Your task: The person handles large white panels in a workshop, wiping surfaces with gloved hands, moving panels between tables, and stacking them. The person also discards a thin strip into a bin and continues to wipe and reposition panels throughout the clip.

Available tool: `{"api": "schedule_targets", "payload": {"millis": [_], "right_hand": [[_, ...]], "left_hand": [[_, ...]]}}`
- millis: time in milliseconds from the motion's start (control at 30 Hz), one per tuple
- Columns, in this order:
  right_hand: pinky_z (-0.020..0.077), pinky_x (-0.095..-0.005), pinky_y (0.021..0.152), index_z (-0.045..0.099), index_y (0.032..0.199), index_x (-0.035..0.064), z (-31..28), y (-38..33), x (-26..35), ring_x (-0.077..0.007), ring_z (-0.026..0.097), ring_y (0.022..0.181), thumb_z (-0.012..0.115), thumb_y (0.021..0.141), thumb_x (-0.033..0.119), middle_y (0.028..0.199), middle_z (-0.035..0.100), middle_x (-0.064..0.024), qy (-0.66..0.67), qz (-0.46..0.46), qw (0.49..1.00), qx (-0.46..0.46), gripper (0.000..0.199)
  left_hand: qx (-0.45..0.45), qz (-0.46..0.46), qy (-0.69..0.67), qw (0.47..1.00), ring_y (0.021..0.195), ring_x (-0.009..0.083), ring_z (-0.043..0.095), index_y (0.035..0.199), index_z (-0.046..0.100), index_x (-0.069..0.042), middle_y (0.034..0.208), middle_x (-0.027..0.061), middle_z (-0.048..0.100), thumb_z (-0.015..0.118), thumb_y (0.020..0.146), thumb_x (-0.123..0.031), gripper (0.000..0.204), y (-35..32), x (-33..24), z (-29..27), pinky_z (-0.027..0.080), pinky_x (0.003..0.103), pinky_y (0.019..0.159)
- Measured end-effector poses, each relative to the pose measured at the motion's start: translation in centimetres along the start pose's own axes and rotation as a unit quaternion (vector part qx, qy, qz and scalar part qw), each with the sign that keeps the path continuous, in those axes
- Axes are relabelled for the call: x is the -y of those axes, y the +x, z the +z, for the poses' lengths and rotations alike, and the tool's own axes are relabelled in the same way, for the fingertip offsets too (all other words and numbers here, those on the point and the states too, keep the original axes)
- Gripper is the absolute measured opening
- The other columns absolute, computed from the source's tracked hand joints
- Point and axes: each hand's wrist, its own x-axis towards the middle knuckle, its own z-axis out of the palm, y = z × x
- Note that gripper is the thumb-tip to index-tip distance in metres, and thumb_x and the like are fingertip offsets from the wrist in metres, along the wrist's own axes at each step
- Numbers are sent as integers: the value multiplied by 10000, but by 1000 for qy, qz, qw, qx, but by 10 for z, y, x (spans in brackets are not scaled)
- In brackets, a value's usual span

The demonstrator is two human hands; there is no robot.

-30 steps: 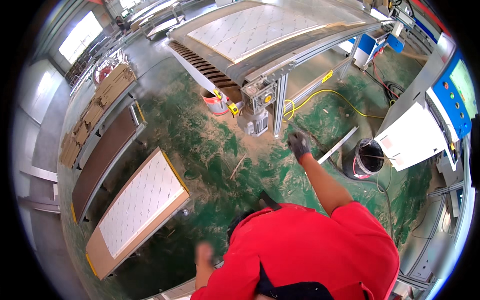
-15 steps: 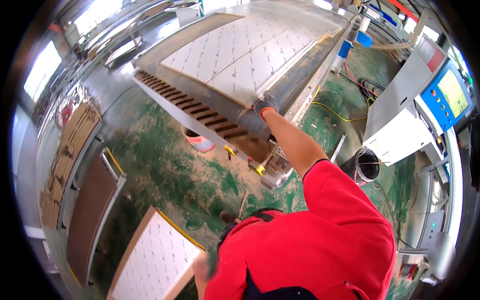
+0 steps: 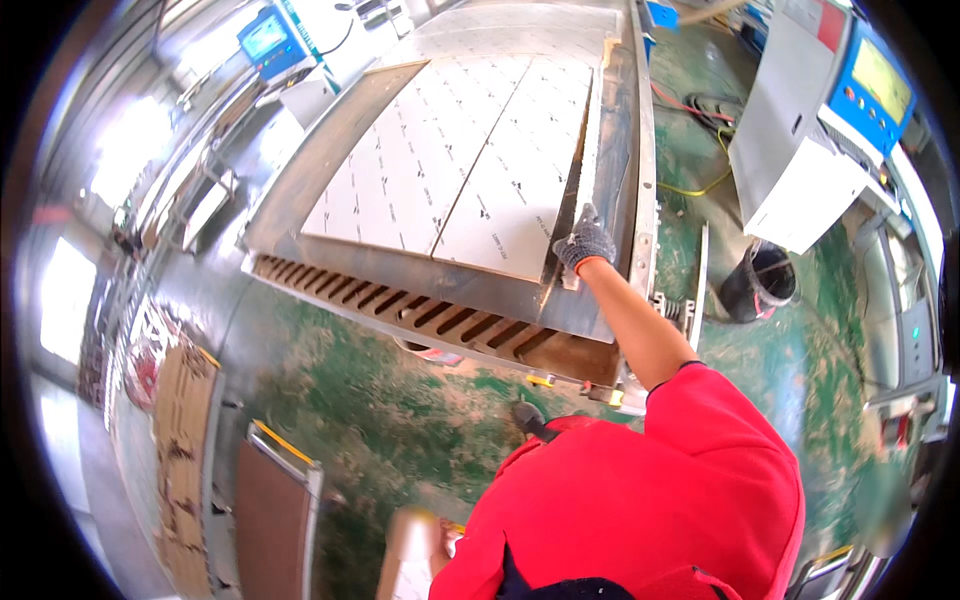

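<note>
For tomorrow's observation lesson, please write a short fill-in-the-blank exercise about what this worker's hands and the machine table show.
1. The right hand, in a grey ____, grips a narrow strip.
2. The white panels lie on a metal ____ table.
3. The person's top is ____.
4. A black ____ stands on the green floor.

Missing words: glove; machine; red; bucket

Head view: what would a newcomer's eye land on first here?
The big white panels lying on the metal machine bed fill the upper middle. The right hand, in a grey glove, grips a narrow strip at the panels' right edge, and the person's red shirt fills the lower right. The left hand is barely visible at the bottom.
</note>
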Motion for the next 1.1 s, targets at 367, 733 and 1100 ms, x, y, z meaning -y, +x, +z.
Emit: {"api": "schedule_targets", "payload": {"millis": [367, 733, 1100], "right_hand": [[528, -442, 929, 510, 1302, 46, 39, 74, -4, -390, 624, 1133, 731, 758, 353, 1273, 604, -244, 38, 74, 996, -26, 663], [493, -460, 489, 571, 908, 72, 10, 108, 46, -286, 600, 542, 711, 781, 155, 701, 571, -115, 476, 246, 839, 96, 206], [487, -435, 461, 592, 844, 40, 20, 104, 48, -259, 605, 508, 673, 854, 172, 639, 612, -132, 449, 162, 879, 21, 156]], "left_hand": [[71, -268, -547, 790, 923, 309, 674, 1120, 566, -40, 1037, 140, 666, 554, 957, -280, 290, 100, -11, -112, 541, 440, 743], [57, -201, -563, 800, 871, 282, 674, 1235, 548, -68, 1082, 123, 676, 562, 979, -323, 362, 178, -69, -162, 540, 418, 757], [86, -236, -570, 782, 841, 291, 671, 1124, 602, -84, 987, 116, 681, 601, 911, -304, 306, 179, 79, -132, 538, 401, 764]]}}
